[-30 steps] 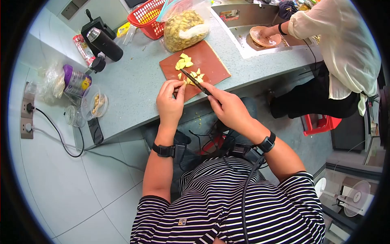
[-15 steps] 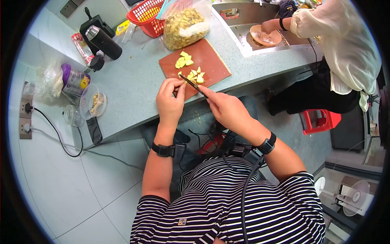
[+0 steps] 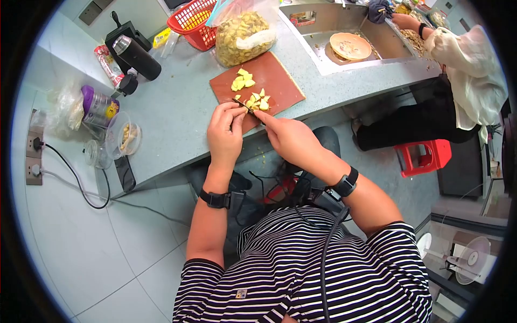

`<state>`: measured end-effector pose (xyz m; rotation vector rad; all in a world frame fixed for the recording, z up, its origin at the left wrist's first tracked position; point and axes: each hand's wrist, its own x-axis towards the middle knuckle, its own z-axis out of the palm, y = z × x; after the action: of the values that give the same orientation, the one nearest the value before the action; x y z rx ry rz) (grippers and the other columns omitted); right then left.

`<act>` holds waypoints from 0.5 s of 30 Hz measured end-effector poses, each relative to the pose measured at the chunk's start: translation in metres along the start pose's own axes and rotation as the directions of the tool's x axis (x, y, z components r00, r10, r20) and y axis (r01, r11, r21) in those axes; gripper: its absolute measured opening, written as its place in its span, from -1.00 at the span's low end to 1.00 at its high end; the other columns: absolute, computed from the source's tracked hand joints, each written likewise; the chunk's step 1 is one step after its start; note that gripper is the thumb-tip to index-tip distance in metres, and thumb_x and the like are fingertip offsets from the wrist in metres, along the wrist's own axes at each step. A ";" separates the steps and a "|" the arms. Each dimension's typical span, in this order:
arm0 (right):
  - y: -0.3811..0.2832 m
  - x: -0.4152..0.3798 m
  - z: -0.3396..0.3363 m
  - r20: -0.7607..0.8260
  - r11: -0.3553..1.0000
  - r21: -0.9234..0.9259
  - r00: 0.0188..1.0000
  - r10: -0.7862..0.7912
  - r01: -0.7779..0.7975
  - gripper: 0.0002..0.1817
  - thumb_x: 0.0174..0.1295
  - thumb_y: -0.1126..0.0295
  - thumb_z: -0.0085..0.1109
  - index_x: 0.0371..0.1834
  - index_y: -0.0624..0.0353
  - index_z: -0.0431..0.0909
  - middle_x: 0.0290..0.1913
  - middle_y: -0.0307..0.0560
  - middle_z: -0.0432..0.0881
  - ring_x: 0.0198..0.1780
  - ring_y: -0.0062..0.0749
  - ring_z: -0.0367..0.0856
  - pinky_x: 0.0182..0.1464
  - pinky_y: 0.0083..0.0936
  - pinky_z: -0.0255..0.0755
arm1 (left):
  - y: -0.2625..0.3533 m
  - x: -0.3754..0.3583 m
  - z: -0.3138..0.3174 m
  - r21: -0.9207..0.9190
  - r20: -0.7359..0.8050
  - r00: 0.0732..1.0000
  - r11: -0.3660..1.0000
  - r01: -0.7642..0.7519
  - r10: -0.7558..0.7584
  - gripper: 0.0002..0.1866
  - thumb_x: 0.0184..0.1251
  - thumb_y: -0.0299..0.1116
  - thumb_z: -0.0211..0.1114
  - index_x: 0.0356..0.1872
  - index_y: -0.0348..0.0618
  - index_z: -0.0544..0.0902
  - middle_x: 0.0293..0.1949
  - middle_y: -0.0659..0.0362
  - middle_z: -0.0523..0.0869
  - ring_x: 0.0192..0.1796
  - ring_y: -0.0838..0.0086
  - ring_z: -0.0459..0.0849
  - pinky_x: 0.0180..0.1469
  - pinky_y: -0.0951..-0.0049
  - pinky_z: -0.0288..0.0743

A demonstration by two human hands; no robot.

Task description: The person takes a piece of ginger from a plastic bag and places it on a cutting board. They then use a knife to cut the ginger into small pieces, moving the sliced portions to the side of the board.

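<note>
My right hand (image 3: pixel 286 134) grips a dark-bladed knife (image 3: pixel 241 103), its index finger stretched along it. Beside the blade, my left hand (image 3: pixel 225 128) is closed in a pinch at the near edge of the reddish-brown cutting board (image 3: pixel 285 89). Whatever those fingertips hold is mostly hidden. On the board lie two small heaps of pale yellow cut pieces: a farther heap (image 3: pixel 242 81) and a nearer heap (image 3: pixel 259 101) close to the knife. Behind the board stands a clear plastic bag (image 3: pixel 239 40) full of similar yellowish pieces.
A red basket (image 3: pixel 195 27) stands behind, with a black thermos (image 3: pixel 137 58) to its left. Clear tubs (image 3: pixel 125 134) and a phone (image 3: pixel 125 173) sit near the left edge. A co-worker (image 3: pixel 463 70) stands by the sink (image 3: pixel 318 40), which holds an orange bowl (image 3: pixel 350 46).
The knife and my right hand have shifted slightly left, closer to my left hand. The co-worker's hand has left the orange bowl and moved right, beyond the sink.
</note>
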<state>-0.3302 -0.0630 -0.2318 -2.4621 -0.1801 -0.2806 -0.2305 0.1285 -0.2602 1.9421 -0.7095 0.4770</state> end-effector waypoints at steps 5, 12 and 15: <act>0.001 -0.007 0.004 -0.020 0.995 0.092 0.999 0.029 -0.027 -0.47 0.68 0.37 0.22 0.67 0.07 0.57 -0.17 0.25 0.85 -0.13 0.29 0.85 -0.07 0.16 0.71 | 0.008 0.002 -0.003 -0.113 0.027 0.984 0.977 0.178 -0.177 -0.92 0.58 -0.56 0.56 -0.02 -0.32 0.87 0.02 0.08 0.89 0.04 0.39 0.88 0.10 0.38 0.76; -0.009 -0.013 -0.013 0.012 0.972 0.209 0.994 0.106 -0.106 -0.45 0.69 0.39 0.21 0.71 0.03 0.53 -0.02 0.29 0.87 0.01 0.29 0.87 0.06 0.10 0.73 | 0.007 0.000 0.000 -0.072 0.015 0.979 0.976 0.204 -0.203 -0.90 0.56 -0.55 0.59 -0.04 -0.34 0.87 -0.07 0.12 0.86 -0.12 0.50 0.78 -0.05 0.46 0.68; -0.010 -0.018 -0.018 0.019 0.959 0.246 0.990 0.142 -0.143 -0.44 0.68 0.41 0.22 0.71 0.03 0.53 0.00 0.29 0.87 0.03 0.28 0.87 0.05 0.09 0.72 | 0.005 0.000 0.003 -0.094 -0.006 0.985 0.981 0.173 -0.174 -0.90 0.55 -0.55 0.60 -0.05 -0.35 0.86 -0.09 0.13 0.84 -0.18 0.51 0.73 -0.10 0.46 0.64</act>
<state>-0.3521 -0.0677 -0.2165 -2.2151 -0.0341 -0.1827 -0.2343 0.1238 -0.2583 1.8912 -0.5383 0.3438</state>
